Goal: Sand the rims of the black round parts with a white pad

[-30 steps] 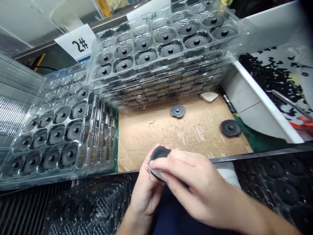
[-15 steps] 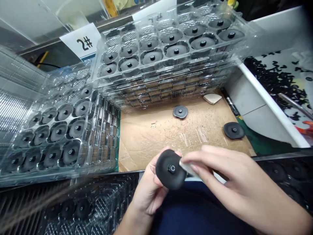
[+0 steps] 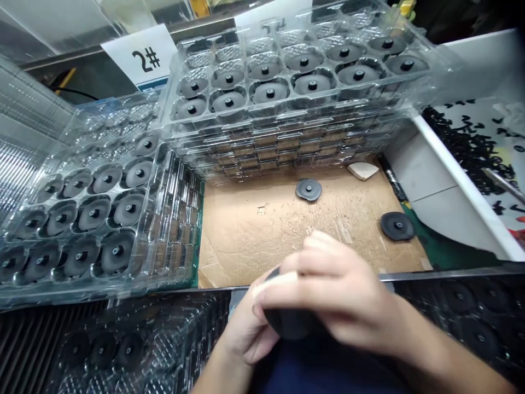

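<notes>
The back stack of clear trays (image 3: 262,143) is the largest thing, and many pockets on its top hold tray discs (image 3: 270,94). The left stack of clear trays (image 3: 168,219) carries the same kind. In the space before them lies a cardboard sheet (image 3: 238,235). The right hand (image 3: 340,295) is blurred, with its fingers bent, and it crosses partly in front of the left hand (image 3: 246,328); whether it pinches something, I cannot tell. The left hand is closed on the held black disc (image 3: 291,324), which is at the person's side of the cardboard, partly covered by the right hand. Two loose discs (image 3: 309,189) lie well apart on the cardboard. A pale wedge (image 3: 363,171) lies near the back stack.
</notes>
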Available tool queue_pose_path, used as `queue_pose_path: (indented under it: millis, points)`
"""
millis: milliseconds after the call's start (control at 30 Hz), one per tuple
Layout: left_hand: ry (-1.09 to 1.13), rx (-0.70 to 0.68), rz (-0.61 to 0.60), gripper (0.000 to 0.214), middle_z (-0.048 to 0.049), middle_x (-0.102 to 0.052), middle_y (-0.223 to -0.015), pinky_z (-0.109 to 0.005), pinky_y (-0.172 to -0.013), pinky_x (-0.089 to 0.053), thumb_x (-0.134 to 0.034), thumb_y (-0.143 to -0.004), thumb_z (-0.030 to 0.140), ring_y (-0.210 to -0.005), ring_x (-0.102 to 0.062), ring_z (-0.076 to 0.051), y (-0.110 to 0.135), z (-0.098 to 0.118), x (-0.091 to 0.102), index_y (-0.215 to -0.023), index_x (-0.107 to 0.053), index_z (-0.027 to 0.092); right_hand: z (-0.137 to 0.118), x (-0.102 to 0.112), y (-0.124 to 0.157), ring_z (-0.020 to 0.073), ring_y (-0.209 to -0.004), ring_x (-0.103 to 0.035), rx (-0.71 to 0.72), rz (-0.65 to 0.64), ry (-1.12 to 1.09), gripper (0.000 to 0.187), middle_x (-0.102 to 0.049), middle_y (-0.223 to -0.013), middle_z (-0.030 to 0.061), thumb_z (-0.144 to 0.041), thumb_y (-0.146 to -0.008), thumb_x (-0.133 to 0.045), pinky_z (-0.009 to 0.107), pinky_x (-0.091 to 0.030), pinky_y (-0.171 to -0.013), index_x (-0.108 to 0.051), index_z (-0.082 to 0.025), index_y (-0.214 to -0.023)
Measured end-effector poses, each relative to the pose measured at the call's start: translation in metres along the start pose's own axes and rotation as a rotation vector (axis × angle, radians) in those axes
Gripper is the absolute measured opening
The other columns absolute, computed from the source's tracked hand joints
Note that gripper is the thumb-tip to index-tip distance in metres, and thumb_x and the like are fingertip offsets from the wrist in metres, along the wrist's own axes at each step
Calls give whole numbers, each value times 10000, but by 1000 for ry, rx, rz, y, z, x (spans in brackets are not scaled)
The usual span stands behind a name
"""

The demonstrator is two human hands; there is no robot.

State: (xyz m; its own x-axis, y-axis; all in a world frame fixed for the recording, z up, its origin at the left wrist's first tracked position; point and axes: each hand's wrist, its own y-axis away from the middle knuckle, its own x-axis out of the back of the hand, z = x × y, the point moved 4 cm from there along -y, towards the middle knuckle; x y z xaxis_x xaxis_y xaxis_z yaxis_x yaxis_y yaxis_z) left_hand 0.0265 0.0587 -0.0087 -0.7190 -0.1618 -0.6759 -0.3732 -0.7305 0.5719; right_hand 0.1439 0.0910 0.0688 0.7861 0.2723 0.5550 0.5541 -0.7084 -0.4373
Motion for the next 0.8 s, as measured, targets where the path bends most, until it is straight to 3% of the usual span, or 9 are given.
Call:
queue_pose_path:
  millis: [100, 167, 300, 400, 467, 533, 600, 667, 800]
  points:
    - [90, 25, -103, 400, -23, -709, -907, -251, -736, -508, -816, -572, 183, -820, -670, -190, 2, 0, 5, -954, -700, 196, 17, 6, 12, 130, -801, -592, -284, 166, -75, 240, -666, -899, 14, -101, -906, -496, 250, -439, -684, -650, -230, -1037]
    - [148, 19, -114, 466, -24, -715, -960, -245, -756, -507, -831, -556, 183, -834, -671, -178, 2, 1, 9, -997, -691, 233, 17, 5, 23, 130, -807, -597, -374, 222, -80, 295, -659, -924, -1, -83, -877, -545, 235, -448, -668, -625, -269, -1091]
    - [147, -29, -12, 553, -37, -726, -988, -213, -787, -500, -891, -438, 241, -892, -652, -164, 1, 5, 21, -963, -715, 230, -2, -9, 26, 151, -736, -584, -244, 106, 15, 378, -670, -919, 25, -26, -862, -475, 279, -438, -644, -599, -229, -1155]
    - [98, -96, 102, 636, -38, -726, -1004, -199, -791, -502, -898, -389, 297, -903, -656, -160, 2, 8, 30, -993, -710, 228, -3, -14, 15, 163, -646, -556, -298, 10, 229, 329, -674, -794, 26, -31, -852, -458, 301, -399, -591, -653, -210, -1046]
    - [79, -136, 130, 653, -32, -730, -989, -195, -793, -503, -893, -368, 332, -893, -661, -159, 4, 10, 32, -988, -713, 232, -2, -13, 6, 162, -644, -552, -296, 16, 285, 329, -682, -808, 26, -44, -853, -471, 306, -396, -602, -651, -217, -1067]
    - [82, -155, 117, 645, -43, -721, -1019, -219, -836, -498, -886, -381, 351, -947, -652, -183, 4, 10, 32, -990, -712, 230, -2, -15, -1, 153, -689, -576, -217, 71, 176, 348, -695, -882, 31, -38, -859, -464, 295, -422, -627, -638, -209, -1107]
    - [92, -166, 129, 623, -42, -715, -1018, -216, -815, -505, -886, -399, 342, -955, -647, -186, 2, 8, 34, -986, -710, 229, 9, -21, -1, 140, -745, -608, -237, 102, -1, 308, -700, -892, 24, -52, -869, -468, 266, -459, -649, -665, -208, -1046]
    - [108, -168, 170, 636, -39, -704, -1019, -209, -759, -515, -881, -426, 344, -920, -652, -181, 0, 6, 38, -1023, -692, 234, 33, -30, 9, 135, -748, -622, -400, 120, -88, 232, -697, -848, 14, -109, -874, -504, 246, -479, -642, -695, -215, -954]
    - [143, -170, 165, 628, -62, -670, -1106, -280, -812, -516, -858, -479, 371, -925, -655, -212, -2, 4, 38, -1061, -667, 230, 82, -47, 47, 149, -677, -614, -619, 141, -36, 181, -685, -803, 37, -201, -870, -541, 257, -474, -583, -707, -194, -940]
